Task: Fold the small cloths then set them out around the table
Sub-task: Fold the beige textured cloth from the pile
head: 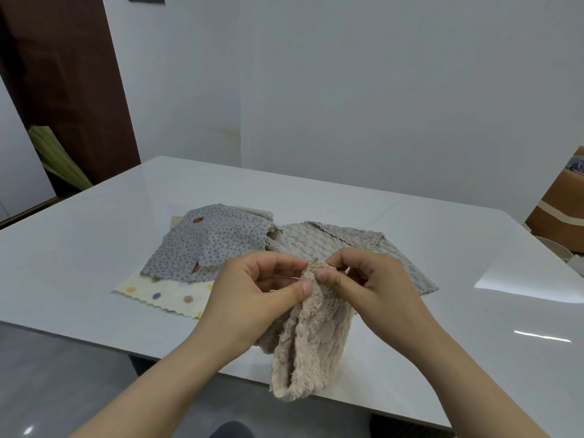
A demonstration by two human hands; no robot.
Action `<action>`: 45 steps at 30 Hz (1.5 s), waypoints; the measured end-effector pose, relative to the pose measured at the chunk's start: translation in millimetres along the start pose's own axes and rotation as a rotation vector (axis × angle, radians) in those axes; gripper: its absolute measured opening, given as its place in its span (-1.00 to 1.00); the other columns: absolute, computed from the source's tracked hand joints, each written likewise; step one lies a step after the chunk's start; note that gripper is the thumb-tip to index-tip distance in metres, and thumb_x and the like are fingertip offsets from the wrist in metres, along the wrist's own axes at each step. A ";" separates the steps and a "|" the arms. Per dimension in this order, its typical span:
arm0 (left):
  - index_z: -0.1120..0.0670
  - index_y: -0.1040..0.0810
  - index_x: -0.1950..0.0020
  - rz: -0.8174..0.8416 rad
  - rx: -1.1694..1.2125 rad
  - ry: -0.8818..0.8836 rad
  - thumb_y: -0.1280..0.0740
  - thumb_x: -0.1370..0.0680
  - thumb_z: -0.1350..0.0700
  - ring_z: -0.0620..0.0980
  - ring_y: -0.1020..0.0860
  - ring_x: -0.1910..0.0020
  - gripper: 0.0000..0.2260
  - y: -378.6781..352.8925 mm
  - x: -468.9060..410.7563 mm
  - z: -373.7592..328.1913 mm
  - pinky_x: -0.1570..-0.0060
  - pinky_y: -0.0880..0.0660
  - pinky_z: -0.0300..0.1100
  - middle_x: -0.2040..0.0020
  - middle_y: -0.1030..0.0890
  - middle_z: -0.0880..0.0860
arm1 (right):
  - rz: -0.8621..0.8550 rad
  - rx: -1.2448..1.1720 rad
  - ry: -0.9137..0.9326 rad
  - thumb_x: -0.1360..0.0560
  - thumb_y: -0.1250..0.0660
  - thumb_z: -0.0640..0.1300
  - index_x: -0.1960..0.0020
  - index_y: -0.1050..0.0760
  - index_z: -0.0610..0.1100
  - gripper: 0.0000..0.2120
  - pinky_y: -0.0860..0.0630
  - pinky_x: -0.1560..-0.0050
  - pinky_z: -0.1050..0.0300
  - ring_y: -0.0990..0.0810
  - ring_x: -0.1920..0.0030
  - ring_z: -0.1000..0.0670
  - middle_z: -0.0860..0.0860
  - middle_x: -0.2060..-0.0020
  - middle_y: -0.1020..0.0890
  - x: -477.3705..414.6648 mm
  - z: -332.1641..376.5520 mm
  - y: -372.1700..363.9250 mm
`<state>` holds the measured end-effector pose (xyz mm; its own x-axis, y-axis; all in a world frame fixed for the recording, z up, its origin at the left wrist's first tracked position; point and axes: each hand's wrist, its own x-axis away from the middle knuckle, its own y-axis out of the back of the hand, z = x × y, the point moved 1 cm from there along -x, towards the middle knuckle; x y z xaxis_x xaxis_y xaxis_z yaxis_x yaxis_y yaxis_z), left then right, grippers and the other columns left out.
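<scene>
While pinching the bunched top edge of the beige fleecy cloth (313, 336) from both sides, holds it up over the near edge of the white counter (126, 216), lower end drooping past that edge. Grips with the left hand (262, 292) curled, thumb and fingers nipping the cloth from the left; grips with the right hand (369, 279) likewise, thumb and forefinger closed on the same top edge. Behind the hands, flat on the counter: a grey spotted cloth (205, 245), rumpled and partly doubled over itself, overlapping a cream dotted cloth (164, 295) with a scalloped edge; just right of the spotted one and touching it, a grey-beige bumpy cloth (335, 241), near corner hidden by the right hand. Beyond the counter's right end, an orange-brown object (559, 210) with a pale band, cut by the frame.
</scene>
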<state>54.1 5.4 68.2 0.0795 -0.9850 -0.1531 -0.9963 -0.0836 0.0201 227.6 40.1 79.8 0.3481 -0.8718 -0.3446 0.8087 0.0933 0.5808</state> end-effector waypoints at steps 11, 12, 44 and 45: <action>0.13 -0.66 0.12 -0.096 -0.020 -0.008 -0.47 -0.37 0.36 -0.21 -0.58 0.41 -0.83 17.1 -9.7 -3.4 0.45 -0.42 -0.45 0.29 -0.67 0.01 | 0.229 0.449 -0.059 -0.42 -0.43 0.11 0.16 -0.53 0.08 -0.86 -0.23 0.39 0.33 -0.45 0.34 0.29 0.49 0.35 -0.48 1.6 -20.6 23.7; 0.12 -0.67 0.12 -0.102 -0.033 -0.004 -0.47 -0.37 0.35 -0.20 -0.59 0.39 -0.83 18.9 -10.4 -1.9 0.43 -0.43 -0.45 0.27 -0.67 0.01 | 0.251 0.463 -0.067 -0.42 -0.43 0.11 0.17 -0.54 0.05 -0.84 -0.24 0.36 0.32 -0.44 0.32 0.25 0.42 0.33 -0.51 2.0 -23.3 23.8; 0.00 -0.41 0.05 -0.204 -0.276 -0.225 -0.21 -0.59 0.24 -0.17 -0.39 0.33 -0.87 -28.1 -2.2 28.0 0.38 -0.34 -0.42 0.13 -0.51 -0.05 | -0.015 -0.740 -0.595 -0.53 -0.30 -0.06 -0.05 -0.60 -0.23 -0.74 -0.65 0.13 0.12 -0.71 0.06 -0.08 -0.13 0.06 -0.73 42.6 -49.2 2.4; -0.01 -0.42 0.04 -0.193 -0.297 -0.212 -0.22 -0.59 0.22 -0.18 -0.42 0.32 -0.88 -29.3 -2.7 30.5 0.37 -0.35 -0.44 0.13 -0.52 -0.06 | -0.047 -0.720 -0.596 -0.53 -0.31 -0.06 -0.04 -0.59 -0.24 -0.75 -0.65 0.14 0.09 -0.72 0.09 -0.09 -0.13 0.08 -0.73 44.2 -51.3 2.9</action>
<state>82.1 15.1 37.9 0.2244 -0.8965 -0.3820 -0.9085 -0.3343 0.2509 269.7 26.5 28.4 0.1680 -0.9664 0.1944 0.9841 0.1530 -0.0898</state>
